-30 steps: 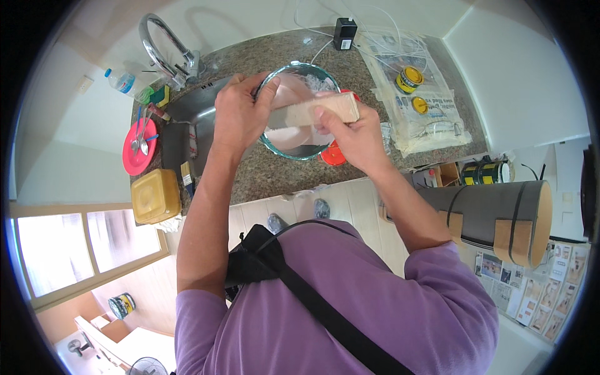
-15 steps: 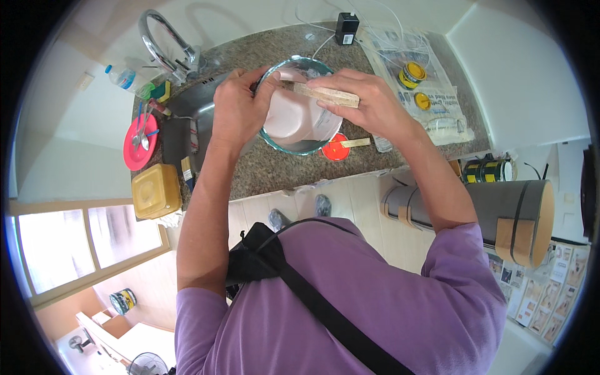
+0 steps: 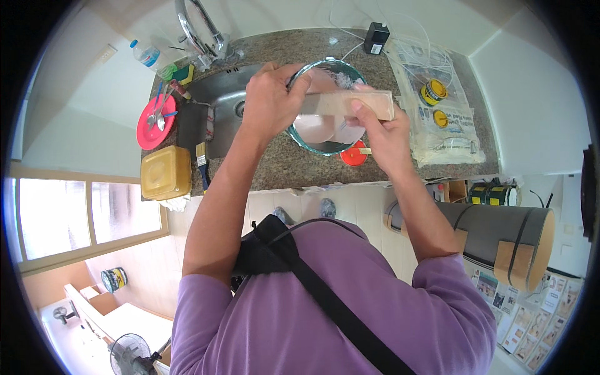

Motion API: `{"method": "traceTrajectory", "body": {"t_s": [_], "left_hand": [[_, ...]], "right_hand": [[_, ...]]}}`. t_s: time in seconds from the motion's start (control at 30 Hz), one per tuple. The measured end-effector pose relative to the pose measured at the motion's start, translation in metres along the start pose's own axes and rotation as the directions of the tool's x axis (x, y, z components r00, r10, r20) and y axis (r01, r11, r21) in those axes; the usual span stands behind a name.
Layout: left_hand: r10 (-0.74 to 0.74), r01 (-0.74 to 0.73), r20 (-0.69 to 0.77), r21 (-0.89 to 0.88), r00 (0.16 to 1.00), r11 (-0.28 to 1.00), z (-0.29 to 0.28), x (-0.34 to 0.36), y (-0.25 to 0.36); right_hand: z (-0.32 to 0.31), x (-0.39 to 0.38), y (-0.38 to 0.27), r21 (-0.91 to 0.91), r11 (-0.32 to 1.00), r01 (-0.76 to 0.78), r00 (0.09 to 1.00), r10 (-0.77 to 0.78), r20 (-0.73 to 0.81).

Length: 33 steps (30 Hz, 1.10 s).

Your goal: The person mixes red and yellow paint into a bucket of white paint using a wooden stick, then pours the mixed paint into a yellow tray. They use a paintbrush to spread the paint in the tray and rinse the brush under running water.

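Note:
A round green-rimmed tub [image 3: 299,139] with a pale pinkish-white mass in it stands at the counter's front, right of the sink. My left hand [image 3: 275,97] is closed on its left rim, thumb toward the inside. My right hand [image 3: 384,128] grips a flat putty knife [image 3: 337,105] with a pale, wood-like handle, its thumb pressed on the broad face. The knife lies level across the tub's opening, its left end close to my left fingers. Whether it touches the rim is hidden.
Left of the tub is a steel sink [image 3: 219,97] with a tap [image 3: 203,31], near a pink plate [image 3: 150,134] with spoons, a yellow box [image 3: 165,174] and a paintbrush [image 3: 202,164]. At right are a red lid [image 3: 354,156], a small yellow can [image 3: 433,92] on newspaper and a black adapter [image 3: 377,39].
The putty knife has turned from edge-on to showing its broad face across the tub. My right thumb now lies on that face. The view has shifted, moving the counter rightward in the picture.

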<state>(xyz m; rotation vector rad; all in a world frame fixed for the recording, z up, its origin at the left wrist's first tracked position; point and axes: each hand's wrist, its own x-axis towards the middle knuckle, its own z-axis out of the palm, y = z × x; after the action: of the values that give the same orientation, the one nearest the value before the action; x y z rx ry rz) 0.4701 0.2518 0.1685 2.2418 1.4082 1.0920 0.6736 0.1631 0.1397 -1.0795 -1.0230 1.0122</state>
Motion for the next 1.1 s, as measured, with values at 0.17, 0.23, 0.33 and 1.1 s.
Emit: {"method": "traceTrajectory", "body": {"t_s": [0.17, 0.23, 0.33, 1.1], "left_hand": [[0.005, -0.005, -0.002, -0.046, 1.0, 0.999, -0.001, 0.0, -0.012], [-0.006, 0.006, -0.002, -0.033, 1.0, 0.999, -0.002, 0.0, -0.013], [-0.043, 0.043, 0.012, -0.037, 0.999, 0.998, -0.005, 0.0, -0.011], [-0.059, 0.058, -0.028, -0.05, 0.998, 0.997, 0.001, 0.002, -0.013]], "right_hand": [[-0.005, 0.037, -0.023, -0.445, 0.775, 0.449, 0.886, -0.32, 0.336], [-0.013, 0.041, -0.033, -0.52, 0.709, 0.476, 0.867, -0.28, 0.412], [-0.023, 0.036, -0.038, -0.6, 0.702, 0.383, 0.906, -0.159, 0.393], [-0.03, 0.022, -0.019, -0.518, 0.828, 0.216, 0.945, -0.043, 0.325]]}}
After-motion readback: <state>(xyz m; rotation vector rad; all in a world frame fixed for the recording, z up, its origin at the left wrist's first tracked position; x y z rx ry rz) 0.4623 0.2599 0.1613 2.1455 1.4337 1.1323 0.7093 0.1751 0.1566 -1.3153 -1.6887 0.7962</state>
